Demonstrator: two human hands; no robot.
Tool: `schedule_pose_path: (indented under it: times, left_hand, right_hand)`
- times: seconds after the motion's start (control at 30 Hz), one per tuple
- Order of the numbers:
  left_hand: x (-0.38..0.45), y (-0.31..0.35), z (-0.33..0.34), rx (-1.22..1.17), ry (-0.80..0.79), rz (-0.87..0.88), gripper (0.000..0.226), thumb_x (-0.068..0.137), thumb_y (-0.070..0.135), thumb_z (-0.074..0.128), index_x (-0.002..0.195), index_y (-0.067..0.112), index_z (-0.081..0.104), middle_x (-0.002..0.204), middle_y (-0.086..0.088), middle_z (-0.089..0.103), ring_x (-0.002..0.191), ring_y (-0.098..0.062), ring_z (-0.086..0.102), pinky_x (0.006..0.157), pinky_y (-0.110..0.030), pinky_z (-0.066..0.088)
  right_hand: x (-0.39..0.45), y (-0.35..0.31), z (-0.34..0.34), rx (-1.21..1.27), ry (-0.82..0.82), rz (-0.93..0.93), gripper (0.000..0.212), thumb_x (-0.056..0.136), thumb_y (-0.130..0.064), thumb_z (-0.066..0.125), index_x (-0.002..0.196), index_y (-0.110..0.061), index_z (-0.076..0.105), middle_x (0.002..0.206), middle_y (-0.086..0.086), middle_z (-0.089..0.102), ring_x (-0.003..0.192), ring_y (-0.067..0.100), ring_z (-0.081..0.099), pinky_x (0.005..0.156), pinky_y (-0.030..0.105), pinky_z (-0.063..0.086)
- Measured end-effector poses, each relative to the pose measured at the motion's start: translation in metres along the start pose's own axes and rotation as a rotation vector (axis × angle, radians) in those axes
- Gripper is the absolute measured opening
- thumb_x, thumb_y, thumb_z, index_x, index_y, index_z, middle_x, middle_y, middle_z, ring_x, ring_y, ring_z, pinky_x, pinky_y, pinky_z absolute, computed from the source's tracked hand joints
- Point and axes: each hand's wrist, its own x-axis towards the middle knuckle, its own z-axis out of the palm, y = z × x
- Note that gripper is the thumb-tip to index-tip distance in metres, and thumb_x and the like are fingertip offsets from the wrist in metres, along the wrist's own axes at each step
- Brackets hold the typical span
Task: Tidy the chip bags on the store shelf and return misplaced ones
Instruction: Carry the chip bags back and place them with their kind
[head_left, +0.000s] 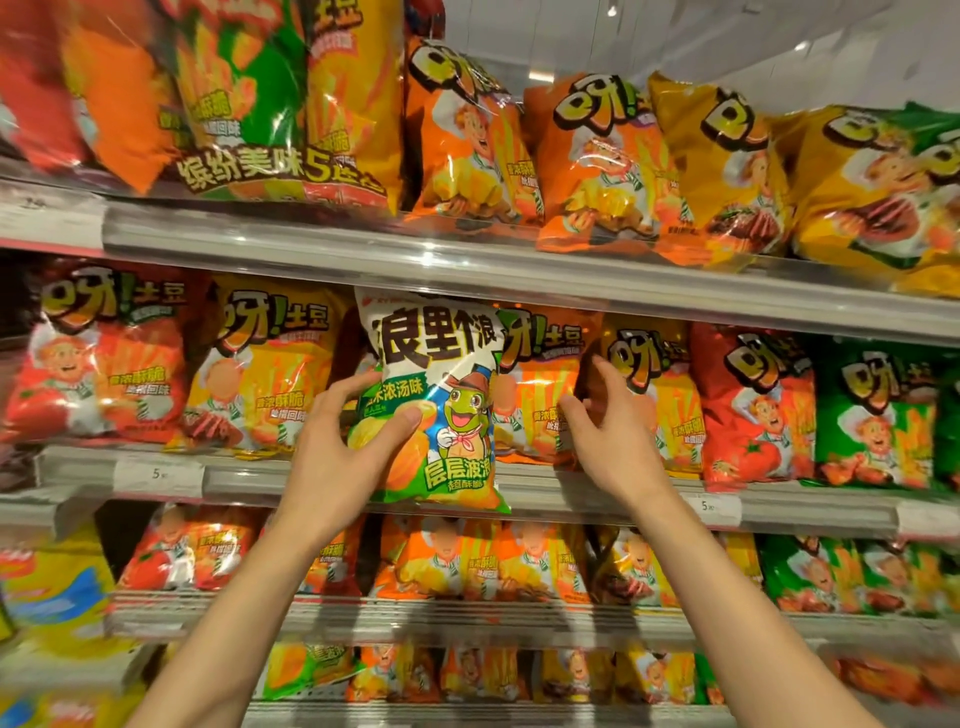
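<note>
Hands (343, 441) on upright white bag (434, 395)

Two white price tags, one (158, 475) at left and another (712, 508) at right, are sitting on the shelf's front edge.

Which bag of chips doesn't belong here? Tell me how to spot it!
Look at the middle shelf, the one with the price tags on its edge. Near the centre, the left hand holds the white bag. It alone has a white top and a green cartoon turtle in a hat; its neighbours are orange, yellow or red with a chef.
</note>
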Motion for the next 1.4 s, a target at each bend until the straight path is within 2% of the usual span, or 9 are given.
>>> schedule_pose_path:
  times: [0.1, 0.2, 0.33, 0.47, 0.67, 0.77, 0.87, 1.03, 1.4]
  left_hand:
    - [-0.003, 0.000, 0.004, -0.028, -0.022, -0.011, 0.060, 0.064, 0.074, 0.072, 0.118, 0.053, 0.055, 0.130, 0.007, 0.058, 0.118, -0.013, 0.059, 0.092, -0.046, 0.056]
    - [-0.007, -0.001, 0.011, -0.065, -0.051, -0.006, 0.059, 0.064, 0.073, 0.074, 0.118, 0.054, 0.056, 0.129, 0.007, 0.060, 0.118, -0.014, 0.061, 0.093, -0.047, 0.055]
    - [-0.022, 0.001, 0.025, -0.074, -0.091, 0.003, 0.057, 0.068, 0.069, 0.073, 0.119, 0.053, 0.056, 0.129, 0.014, 0.058, 0.119, -0.010, 0.059, 0.095, -0.045, 0.054]
    - [-0.037, -0.002, 0.036, -0.109, -0.114, -0.034, 0.051, 0.072, 0.066, 0.071, 0.119, 0.051, 0.058, 0.126, 0.014, 0.059, 0.117, -0.008, 0.059, 0.097, -0.044, 0.053]
    - [-0.054, 0.009, 0.064, -0.270, -0.117, -0.157, 0.039, 0.086, 0.029, 0.074, 0.123, 0.030, 0.061, 0.105, 0.009, 0.070, 0.088, 0.003, 0.069, 0.063, -0.020, 0.056]
    - [-0.065, 0.019, 0.087, -0.312, -0.142, -0.191, 0.043, 0.085, 0.022, 0.073, 0.126, 0.024, 0.059, 0.090, 0.018, 0.072, 0.080, 0.007, 0.069, 0.058, -0.017, 0.054]
    - [-0.077, 0.034, 0.114, -0.317, -0.145, -0.189, 0.049, 0.078, 0.028, 0.076, 0.124, 0.025, 0.061, 0.093, 0.020, 0.072, 0.084, 0.007, 0.068, 0.068, -0.023, 0.059]
    - [-0.103, 0.059, 0.179, -0.265, -0.138, -0.133, 0.049, 0.074, 0.032, 0.077, 0.121, 0.023, 0.063, 0.100, 0.024, 0.072, 0.090, 0.008, 0.067, 0.071, -0.013, 0.052]
    - [-0.174, 0.135, 0.392, -0.222, -0.258, -0.063, 0.046, 0.074, 0.040, 0.079, 0.116, 0.029, 0.064, 0.104, 0.024, 0.070, 0.099, 0.005, 0.065, 0.084, -0.015, 0.050]
  right_hand:
    - [-0.019, -0.012, -0.001, 0.037, 0.066, -0.066, 0.048, 0.098, -0.043, 0.057, 0.140, -0.022, 0.051, 0.120, -0.004, 0.062, 0.096, 0.001, 0.061, 0.080, 0.015, 0.051]
    - [-0.044, -0.024, 0.006, 0.187, -0.169, -0.011, 0.055, 0.094, -0.055, 0.056, 0.141, -0.028, 0.049, 0.120, -0.011, 0.063, 0.102, -0.009, 0.058, 0.073, 0.001, 0.043]
    - [-0.062, -0.025, 0.023, 0.400, -0.303, 0.060, 0.074, 0.082, -0.068, 0.057, 0.146, -0.036, 0.038, 0.131, -0.019, 0.052, 0.123, -0.002, 0.051, 0.087, 0.006, 0.042]
    - [-0.067, -0.010, 0.030, 0.520, -0.266, 0.155, 0.064, 0.082, -0.063, 0.070, 0.136, -0.034, 0.050, 0.125, -0.015, 0.063, 0.117, 0.006, 0.063, 0.099, 0.038, 0.055]
    - [-0.078, 0.016, 0.004, 0.561, -0.267, 0.279, 0.047, 0.082, -0.052, 0.075, 0.123, -0.043, 0.054, 0.120, -0.031, 0.059, 0.114, -0.013, 0.056, 0.100, 0.018, 0.045]
    - [-0.084, 0.035, -0.017, 0.585, -0.233, 0.297, 0.092, 0.069, -0.061, 0.074, 0.149, -0.030, 0.041, 0.140, -0.018, 0.048, 0.131, 0.002, 0.047, 0.112, 0.031, 0.040]
    - [-0.089, 0.052, -0.043, 0.615, -0.223, 0.307, 0.094, 0.064, -0.066, 0.078, 0.143, -0.026, 0.048, 0.141, -0.012, 0.056, 0.130, 0.007, 0.054, 0.111, 0.034, 0.044]
    - [-0.089, 0.095, -0.101, 0.671, -0.168, 0.325, 0.024, 0.073, -0.042, 0.080, 0.095, -0.047, 0.073, 0.101, -0.022, 0.071, 0.111, 0.005, 0.063, 0.095, 0.024, 0.049]
    - [-0.095, 0.243, -0.294, 0.577, -0.042, 0.349, 0.089, 0.066, -0.066, 0.080, 0.138, -0.021, 0.056, 0.133, 0.005, 0.066, 0.127, 0.014, 0.060, 0.104, 0.032, 0.051]
